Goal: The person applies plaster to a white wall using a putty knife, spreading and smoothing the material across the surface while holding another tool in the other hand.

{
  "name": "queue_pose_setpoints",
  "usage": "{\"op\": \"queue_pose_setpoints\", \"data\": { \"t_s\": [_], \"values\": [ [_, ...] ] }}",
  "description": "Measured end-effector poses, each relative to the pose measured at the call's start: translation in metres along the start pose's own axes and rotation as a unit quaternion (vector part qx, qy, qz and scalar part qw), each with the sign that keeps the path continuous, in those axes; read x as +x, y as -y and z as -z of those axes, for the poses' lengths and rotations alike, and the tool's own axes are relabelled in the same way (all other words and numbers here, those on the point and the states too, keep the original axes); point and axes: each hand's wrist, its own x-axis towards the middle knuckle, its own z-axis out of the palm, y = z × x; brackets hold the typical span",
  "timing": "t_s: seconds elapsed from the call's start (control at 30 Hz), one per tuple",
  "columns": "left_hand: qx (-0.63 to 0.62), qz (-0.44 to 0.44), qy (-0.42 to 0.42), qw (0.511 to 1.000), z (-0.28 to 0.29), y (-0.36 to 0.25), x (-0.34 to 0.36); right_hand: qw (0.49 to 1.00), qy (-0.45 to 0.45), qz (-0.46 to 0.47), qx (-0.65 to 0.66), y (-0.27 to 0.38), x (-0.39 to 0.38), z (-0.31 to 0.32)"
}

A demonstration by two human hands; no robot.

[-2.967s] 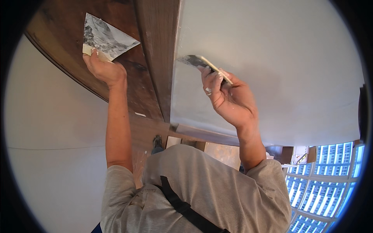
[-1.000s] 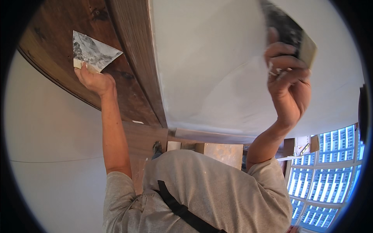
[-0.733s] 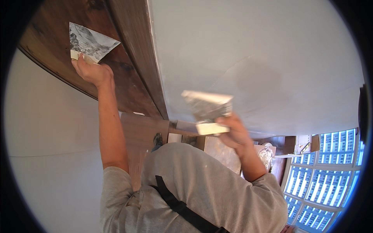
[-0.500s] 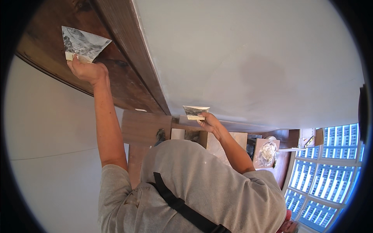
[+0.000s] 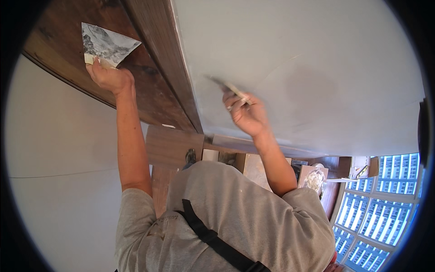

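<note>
At the upper left my left hand (image 5: 108, 78) grips the pale handle edge of a wide putty knife (image 5: 106, 43). Grey-white smears cover its trapezoid blade, which is in front of dark brown wood panelling (image 5: 145, 97). Nearer the middle, my right hand (image 5: 248, 113) is closed round a second putty knife (image 5: 233, 88), seen almost edge-on and blurred. Its tip is at or close to the pale grey wall (image 5: 335, 50), a little right of the brown wooden trim (image 5: 165, 50). I cannot tell whether the blade touches the wall.
Below, a board (image 5: 312, 177) bears a whitish heap of paste. A brown panel (image 5: 170, 145) lies near my foot (image 5: 190, 156). Boards and boxes line the wall's base. Large windows (image 5: 376, 208) stand at the right, and a smooth pale surface (image 5: 63, 145) curves along the left.
My right hand has risen along the wall, and its putty knife has turned from flat-facing to nearly edge-on. My left hand and its knife have shifted slightly up and right in the picture.
</note>
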Motion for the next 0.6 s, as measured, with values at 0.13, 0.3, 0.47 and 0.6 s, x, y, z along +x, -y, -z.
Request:
{"op": "queue_pose_setpoints", "data": {
  "t_s": [0.13, 0.3, 0.47, 0.6],
  "values": [
    [0.005, 0.003, -0.005, 1.000, 0.003, 0.003, 0.002, 0.994, 0.107, 0.017, -0.020, -0.023, -0.030, -0.033],
    [-0.003, -0.001, -0.005, 1.000, -0.001, 0.003, -0.001, 0.909, -0.192, 0.138, -0.344, 0.001, -0.057, 0.056],
    [0.000, -0.002, -0.006, 1.000, -0.003, 0.001, 0.000, 0.849, -0.314, 0.123, -0.407, 0.104, -0.030, 0.215],
    [0.001, 0.003, -0.010, 1.000, -0.003, 0.000, 0.000, 0.843, -0.341, 0.169, -0.380, 0.131, -0.019, 0.226]
  ]
}}
